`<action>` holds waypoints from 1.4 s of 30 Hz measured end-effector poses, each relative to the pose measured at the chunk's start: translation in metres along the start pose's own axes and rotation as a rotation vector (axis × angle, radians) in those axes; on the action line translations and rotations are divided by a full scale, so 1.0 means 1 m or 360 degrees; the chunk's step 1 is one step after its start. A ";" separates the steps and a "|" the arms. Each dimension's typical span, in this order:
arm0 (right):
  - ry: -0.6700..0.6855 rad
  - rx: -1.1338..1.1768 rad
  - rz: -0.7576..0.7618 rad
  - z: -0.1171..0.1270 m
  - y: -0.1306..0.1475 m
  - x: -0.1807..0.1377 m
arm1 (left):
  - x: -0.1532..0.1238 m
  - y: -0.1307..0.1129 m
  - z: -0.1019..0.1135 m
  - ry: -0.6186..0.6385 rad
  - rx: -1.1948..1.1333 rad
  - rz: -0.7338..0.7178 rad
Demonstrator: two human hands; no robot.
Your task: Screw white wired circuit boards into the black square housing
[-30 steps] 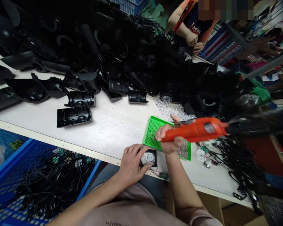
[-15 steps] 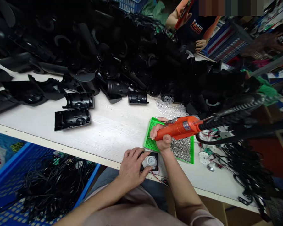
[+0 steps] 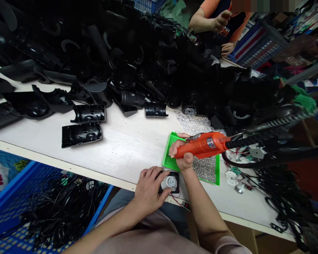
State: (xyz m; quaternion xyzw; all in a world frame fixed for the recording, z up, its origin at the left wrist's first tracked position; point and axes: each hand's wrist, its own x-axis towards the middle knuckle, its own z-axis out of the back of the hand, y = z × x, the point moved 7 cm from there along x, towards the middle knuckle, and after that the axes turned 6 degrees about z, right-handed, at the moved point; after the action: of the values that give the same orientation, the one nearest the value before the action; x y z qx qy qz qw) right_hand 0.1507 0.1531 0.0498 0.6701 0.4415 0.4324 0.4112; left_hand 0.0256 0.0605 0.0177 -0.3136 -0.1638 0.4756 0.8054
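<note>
Your left hand lies at lower centre, fingers and thumb clasped about a motor unit: forefinger along its upper side, thumb along its lower side. The unit, a pale round part on a dark squarish base, sits at the near edge of the white table. Red wires run from it toward the lower right.

Your right hand is wrapped around an orange power screwdriver, fingers closed on the front end of the body. The tool points left over a green tray, right of centre; its tip is largely hidden by your fingers, so contact with anything there cannot be told. Small metal screws are heaped in the tray's right part.

Above the tray: clear plastic pieces. Left of centre: two black half-shells, open side up, just beside a dark pile of parts. Lower left: a blue crate of cables. Upper right: a co-worker, one hand raised.
</note>
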 end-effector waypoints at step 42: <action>-0.0039 0.0302 0.0134 -0.011 0.092 -0.090 | -0.022 -0.028 0.026 -0.0379 -0.0113 -0.0198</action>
State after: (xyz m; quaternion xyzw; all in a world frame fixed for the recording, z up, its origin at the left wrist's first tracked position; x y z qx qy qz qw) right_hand 0.1412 0.0447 0.1196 0.7292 0.4467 0.3974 0.3328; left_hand 0.0192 0.0407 0.0567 -0.2726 -0.2941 0.4525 0.7965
